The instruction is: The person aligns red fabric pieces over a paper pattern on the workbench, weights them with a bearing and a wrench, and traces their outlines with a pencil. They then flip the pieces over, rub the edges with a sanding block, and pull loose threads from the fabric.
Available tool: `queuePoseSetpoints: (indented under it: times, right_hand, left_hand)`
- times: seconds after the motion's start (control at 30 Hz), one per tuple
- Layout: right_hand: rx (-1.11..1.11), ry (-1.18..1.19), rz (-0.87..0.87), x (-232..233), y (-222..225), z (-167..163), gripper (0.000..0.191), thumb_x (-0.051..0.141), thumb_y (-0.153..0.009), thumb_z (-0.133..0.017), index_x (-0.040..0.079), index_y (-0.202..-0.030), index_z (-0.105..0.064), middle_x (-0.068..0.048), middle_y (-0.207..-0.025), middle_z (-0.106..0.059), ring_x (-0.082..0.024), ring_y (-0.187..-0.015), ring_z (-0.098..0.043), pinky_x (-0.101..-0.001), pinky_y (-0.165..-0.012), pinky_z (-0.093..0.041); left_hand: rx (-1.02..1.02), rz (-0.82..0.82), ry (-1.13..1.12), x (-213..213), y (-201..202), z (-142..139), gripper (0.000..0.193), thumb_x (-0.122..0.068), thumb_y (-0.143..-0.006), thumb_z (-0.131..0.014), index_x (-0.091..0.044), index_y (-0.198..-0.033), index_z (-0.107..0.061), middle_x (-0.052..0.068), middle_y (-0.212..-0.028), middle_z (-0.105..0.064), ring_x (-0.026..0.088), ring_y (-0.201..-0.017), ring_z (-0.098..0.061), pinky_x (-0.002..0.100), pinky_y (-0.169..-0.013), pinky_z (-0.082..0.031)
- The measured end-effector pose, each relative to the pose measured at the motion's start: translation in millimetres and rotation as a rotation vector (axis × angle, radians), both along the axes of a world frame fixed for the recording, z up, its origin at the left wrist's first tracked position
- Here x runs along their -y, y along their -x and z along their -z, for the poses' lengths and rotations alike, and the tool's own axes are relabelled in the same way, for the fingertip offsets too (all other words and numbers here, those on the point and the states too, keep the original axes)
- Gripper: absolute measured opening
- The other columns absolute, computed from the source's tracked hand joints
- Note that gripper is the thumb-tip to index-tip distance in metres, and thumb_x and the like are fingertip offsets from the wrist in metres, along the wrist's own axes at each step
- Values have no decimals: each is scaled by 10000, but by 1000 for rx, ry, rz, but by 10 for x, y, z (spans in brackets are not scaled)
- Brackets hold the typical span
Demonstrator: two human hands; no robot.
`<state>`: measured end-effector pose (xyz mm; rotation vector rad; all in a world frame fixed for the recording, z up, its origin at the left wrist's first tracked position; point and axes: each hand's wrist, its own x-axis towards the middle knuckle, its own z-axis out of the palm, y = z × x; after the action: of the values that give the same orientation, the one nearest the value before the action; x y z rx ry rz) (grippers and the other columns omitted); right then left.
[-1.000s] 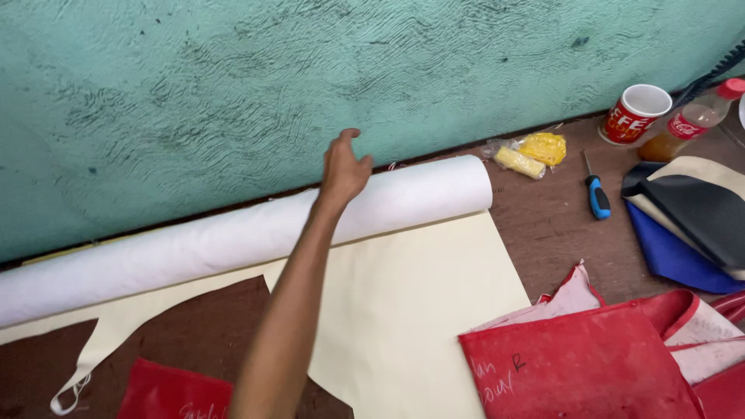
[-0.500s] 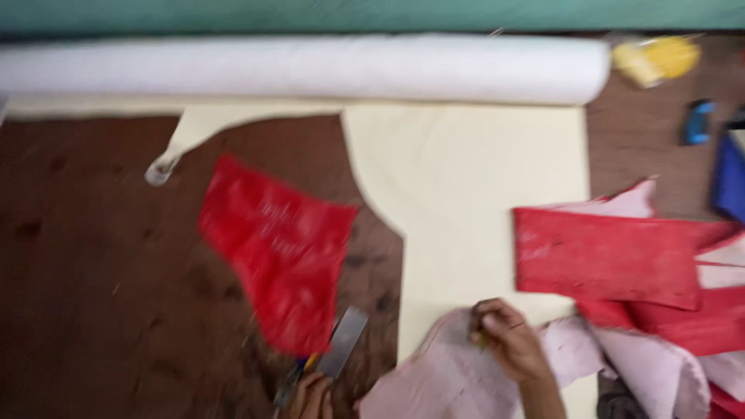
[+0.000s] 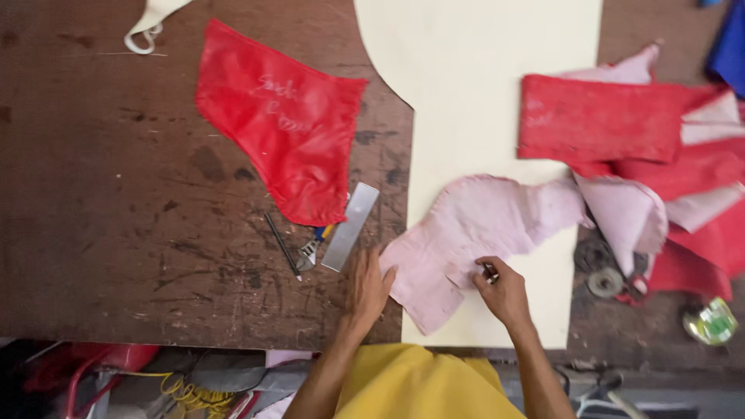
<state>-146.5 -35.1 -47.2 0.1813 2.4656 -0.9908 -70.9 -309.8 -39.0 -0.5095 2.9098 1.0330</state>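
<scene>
Pink is the colour of the curvy cut piece (image 3: 481,233) we are working on. It lies on the cream sheet (image 3: 481,101), just past the middle of the table toward 5 o'clock, with its lower left corner hanging over onto the dark brown table (image 3: 101,233).

Our left hand (image 3: 366,289) lies flat and open, fingers spread a little. Its thumb side touches the left edge of the pink piece and the rest presses on the wood. Our right hand (image 3: 503,291) is curled shut around a small dark pen (image 3: 490,272), and the tip rests on the pink piece.

Just above our left hand, at 11 o'clock from it, lies a flat metal ruler (image 3: 351,226), tilted. Beside it are small pliers with a blue and yellow handle (image 3: 313,247) and a thin dark stick (image 3: 283,247).

At 11 o'clock on the table lies a red piece (image 3: 283,124) with pale chalk writing on it. At 2 to 3 o'clock is a heap of red and pink pieces (image 3: 621,124). Below that heap are two round metal weights (image 3: 597,268). At 4 o'clock sits a small round green tin (image 3: 710,322). A blue cloth (image 3: 729,39) peeks in at 1 o'clock.
</scene>
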Motion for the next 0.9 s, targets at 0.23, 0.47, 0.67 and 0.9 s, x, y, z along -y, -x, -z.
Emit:
queuePoseSetpoints:
  times: [0.23, 0.47, 0.67, 0.9]
  right_hand:
    - [-47, -51, 84, -652, -310, 147, 315, 210, -818, -797, 77, -1100, -754, -106, -842, -755, -196, -724, -699, -356, -683, -557]
    - [-31, 23, 76, -1172, -326, 129, 283, 213, -818, -809, 52, -1046, -764, -128, -819, -751, -229, -740, -702, -365, -706, -563]
    - [-188, 98, 28, -1407, -291, 4, 276, 181, -815, -784, 28, -1041, -738, -155, -847, -747, -268, -751, -729, -373, -714, -567]
    - [-403, 16, -211, -1488, 69, -182, 412, 205, -895, -700, 112, -1294, -655, -190, -949, -722, -363, -873, -695, -475, -783, -535]
  left_hand:
    - [156, -94, -28, -259, -25, 322, 164, -182, -883, -742, -64, -954, -653, 187, -995, -623, 372, -995, -602, 488, -860, -471]
    - [184, -183, -101, -390, -325, 292, 198, -208, -886, -732, -62, -997, -656, 148, -868, -739, 355, -831, -723, 475, -713, -544]
    - [268, -244, 88, -664, -408, 212, 184, -229, -890, -736, -105, -1024, -706, 143, -910, -758, 390, -882, -711, 506, -729, -528]
    - [63, -400, -24, -879, -585, 101, 235, -287, -845, -795, -90, -965, -752, 147, -850, -763, 352, -807, -740, 444, -727, -558]
